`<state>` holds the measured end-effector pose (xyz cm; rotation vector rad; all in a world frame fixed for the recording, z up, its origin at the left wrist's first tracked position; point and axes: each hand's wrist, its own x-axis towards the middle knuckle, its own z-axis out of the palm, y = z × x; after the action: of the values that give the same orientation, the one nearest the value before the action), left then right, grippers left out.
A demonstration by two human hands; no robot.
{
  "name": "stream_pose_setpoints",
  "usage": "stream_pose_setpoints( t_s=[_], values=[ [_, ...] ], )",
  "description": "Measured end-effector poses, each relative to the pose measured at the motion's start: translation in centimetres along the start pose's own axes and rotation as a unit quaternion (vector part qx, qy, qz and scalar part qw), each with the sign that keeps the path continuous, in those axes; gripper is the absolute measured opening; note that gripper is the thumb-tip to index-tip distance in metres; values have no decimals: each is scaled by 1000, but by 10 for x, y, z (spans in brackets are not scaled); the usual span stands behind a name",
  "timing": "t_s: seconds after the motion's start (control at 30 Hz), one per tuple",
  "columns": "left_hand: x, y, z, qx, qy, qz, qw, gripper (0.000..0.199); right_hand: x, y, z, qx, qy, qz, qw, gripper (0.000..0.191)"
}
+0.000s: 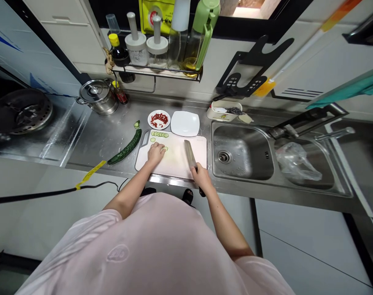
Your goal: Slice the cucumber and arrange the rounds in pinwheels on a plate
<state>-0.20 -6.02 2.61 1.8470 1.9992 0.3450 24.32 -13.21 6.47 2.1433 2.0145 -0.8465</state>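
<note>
On the white cutting board (177, 164), my left hand (156, 153) rests with its fingers bent together at a few pale cucumber slices (165, 149). My right hand (201, 176) grips a kitchen knife (190, 153) by its handle. The blade points away from me over the right half of the board, apart from the slices. A row of cucumber slices (159, 134) lies along the board's far edge, with a single slice (152, 139) just below it. Left of the board lies a long dark green cucumber (125, 150), with a small cut end piece (137, 123) behind it.
Behind the board stand a plate (151, 125) of chopped red pepper and a white square plate (185, 123). A double sink (241, 174) is at right, a plastic bag (297, 162) in its far basin. A steel pot (100, 98) and a wok (20, 110) are at left.
</note>
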Motion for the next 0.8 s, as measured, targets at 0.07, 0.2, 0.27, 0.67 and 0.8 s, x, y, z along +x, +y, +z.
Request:
stream_pose_setpoints(
  t_s=[0.07, 0.2, 0.27, 0.67, 0.8],
  values=[
    [2, 1, 0, 6, 1, -5, 1000, 25, 1, 6, 2, 3, 11, 14, 1000, 33],
    [11, 1, 1, -5, 10, -21, 1000, 18, 3, 16, 5, 7, 20, 30, 999, 34],
    [15, 0, 1, -25, -1, -40, 999, 15, 5, 20, 6, 12, 23, 40, 999, 34],
    [22, -20, -7, -149, 43, -154, 976, 17, 14, 27, 4, 35, 24, 77, 996, 34],
    [30, -31, -17, -112, 83, -194, 971, 17, 14, 27, 4, 28, 21, 78, 996, 36]
  ],
)
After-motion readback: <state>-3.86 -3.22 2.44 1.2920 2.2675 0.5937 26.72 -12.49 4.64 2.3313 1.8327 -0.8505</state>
